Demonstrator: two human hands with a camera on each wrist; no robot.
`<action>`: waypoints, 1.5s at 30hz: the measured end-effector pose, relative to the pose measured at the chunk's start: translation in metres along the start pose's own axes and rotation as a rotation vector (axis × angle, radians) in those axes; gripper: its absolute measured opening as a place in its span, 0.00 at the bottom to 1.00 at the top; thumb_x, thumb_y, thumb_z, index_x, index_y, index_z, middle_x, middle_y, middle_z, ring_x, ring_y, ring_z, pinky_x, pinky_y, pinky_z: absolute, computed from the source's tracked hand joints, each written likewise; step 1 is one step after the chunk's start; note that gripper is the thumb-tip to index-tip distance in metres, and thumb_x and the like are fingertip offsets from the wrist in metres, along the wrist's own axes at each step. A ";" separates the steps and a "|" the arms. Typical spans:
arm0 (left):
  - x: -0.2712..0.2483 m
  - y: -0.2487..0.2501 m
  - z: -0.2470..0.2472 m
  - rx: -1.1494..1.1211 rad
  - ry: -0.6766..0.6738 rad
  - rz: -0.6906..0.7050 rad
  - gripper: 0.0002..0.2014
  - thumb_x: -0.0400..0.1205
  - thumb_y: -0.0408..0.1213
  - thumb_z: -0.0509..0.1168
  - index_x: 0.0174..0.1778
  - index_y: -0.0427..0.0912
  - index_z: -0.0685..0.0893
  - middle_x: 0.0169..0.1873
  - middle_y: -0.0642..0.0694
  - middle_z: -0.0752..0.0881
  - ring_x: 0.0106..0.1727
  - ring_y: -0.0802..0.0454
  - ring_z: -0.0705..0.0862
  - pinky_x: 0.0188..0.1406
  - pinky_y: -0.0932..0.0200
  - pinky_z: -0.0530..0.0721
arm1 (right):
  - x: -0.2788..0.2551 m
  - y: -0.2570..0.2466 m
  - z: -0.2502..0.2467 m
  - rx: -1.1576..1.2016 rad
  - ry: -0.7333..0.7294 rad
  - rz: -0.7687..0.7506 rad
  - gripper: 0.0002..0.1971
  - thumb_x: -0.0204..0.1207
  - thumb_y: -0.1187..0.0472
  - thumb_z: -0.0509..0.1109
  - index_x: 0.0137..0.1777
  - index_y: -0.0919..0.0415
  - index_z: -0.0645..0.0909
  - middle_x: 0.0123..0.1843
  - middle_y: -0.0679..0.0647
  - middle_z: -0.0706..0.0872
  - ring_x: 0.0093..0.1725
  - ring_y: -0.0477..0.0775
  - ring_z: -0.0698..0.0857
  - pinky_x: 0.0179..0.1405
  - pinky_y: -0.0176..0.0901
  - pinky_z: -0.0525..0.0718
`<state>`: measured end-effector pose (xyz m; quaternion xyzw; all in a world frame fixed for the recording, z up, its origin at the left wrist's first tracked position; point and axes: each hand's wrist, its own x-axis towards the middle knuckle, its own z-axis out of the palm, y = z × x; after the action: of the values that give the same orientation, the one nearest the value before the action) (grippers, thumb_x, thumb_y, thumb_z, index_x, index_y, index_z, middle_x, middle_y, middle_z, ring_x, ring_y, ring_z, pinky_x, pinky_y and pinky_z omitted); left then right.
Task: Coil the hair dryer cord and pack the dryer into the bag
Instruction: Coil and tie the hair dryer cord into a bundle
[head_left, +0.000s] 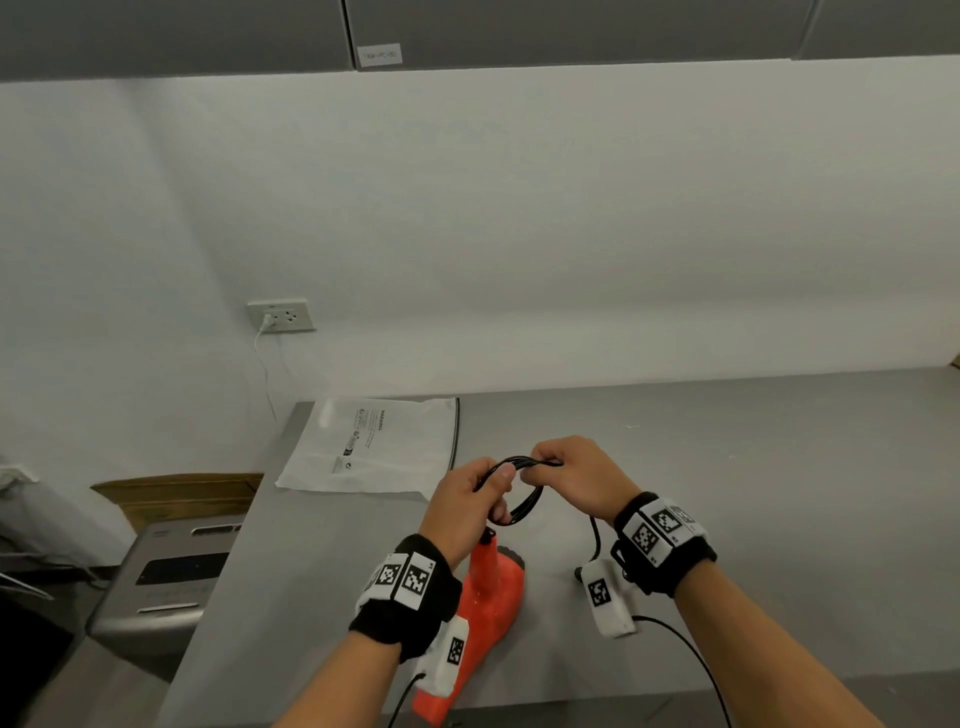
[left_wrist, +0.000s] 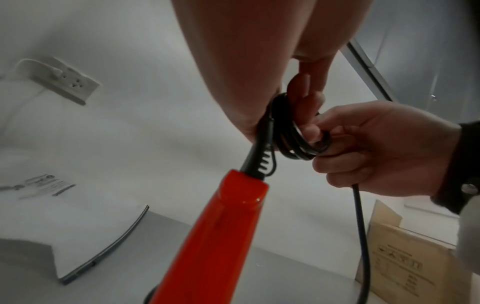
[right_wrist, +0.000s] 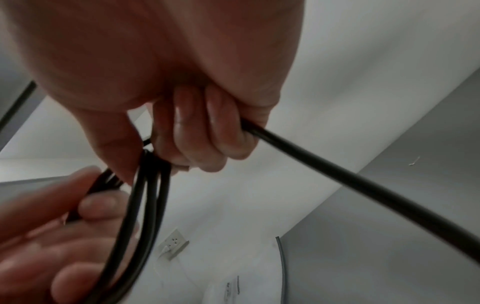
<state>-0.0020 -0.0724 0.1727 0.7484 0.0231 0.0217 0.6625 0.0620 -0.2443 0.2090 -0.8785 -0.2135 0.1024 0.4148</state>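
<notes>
Coiling stage, partly done. Several loops of the black cord (head_left: 519, 488) are gathered into a small bundle, held above the worktop (head_left: 727, 467) near its front edge. Left hand (head_left: 467, 499) has fingers and thumb curled round 1 side of the bundle; right hand (head_left: 576, 480) pinches the opposite side of the loops, with the free run of cord (right_wrist: 350, 181) passing out through its curled fingers. Both hands hold cord, neither is slack.

Orange hair dryer (head_left: 480, 613) lies on the worktop close to the front edge, beneath the left wrist; handle points up toward the loops, strain relief (left_wrist: 255, 162) just under the bundle.

Left to do, as judged: a length of cord hangs from the right hand toward the worktop (head_left: 595, 540); the plug end is not clearly seen, so the remaining length cannot be told. Bag (head_left: 371, 441), white, lies flat at the far left corner of the worktop, apparently unopened. Packing not yet begun.
</notes>
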 end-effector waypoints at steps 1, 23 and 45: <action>0.001 0.001 0.002 0.039 0.024 0.009 0.14 0.87 0.47 0.64 0.38 0.43 0.83 0.19 0.53 0.77 0.26 0.52 0.79 0.41 0.45 0.87 | -0.001 0.003 0.003 0.026 0.019 -0.010 0.13 0.76 0.56 0.74 0.32 0.60 0.82 0.24 0.45 0.73 0.25 0.44 0.69 0.30 0.42 0.67; 0.021 -0.007 -0.011 -0.160 0.128 -0.055 0.17 0.90 0.41 0.60 0.35 0.41 0.74 0.22 0.53 0.64 0.23 0.54 0.60 0.23 0.60 0.63 | -0.049 0.019 0.022 0.354 0.363 -0.131 0.06 0.81 0.70 0.71 0.47 0.64 0.89 0.30 0.57 0.90 0.29 0.55 0.90 0.31 0.48 0.89; 0.013 -0.006 -0.008 -0.235 0.060 -0.088 0.16 0.90 0.40 0.60 0.36 0.40 0.76 0.23 0.50 0.64 0.23 0.55 0.60 0.24 0.58 0.59 | -0.010 0.027 0.065 0.683 0.016 0.063 0.10 0.78 0.58 0.75 0.58 0.59 0.85 0.44 0.52 0.89 0.42 0.53 0.84 0.40 0.52 0.82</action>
<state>0.0101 -0.0626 0.1677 0.6628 0.0730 0.0178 0.7450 0.0381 -0.2196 0.1468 -0.6960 -0.1364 0.1737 0.6832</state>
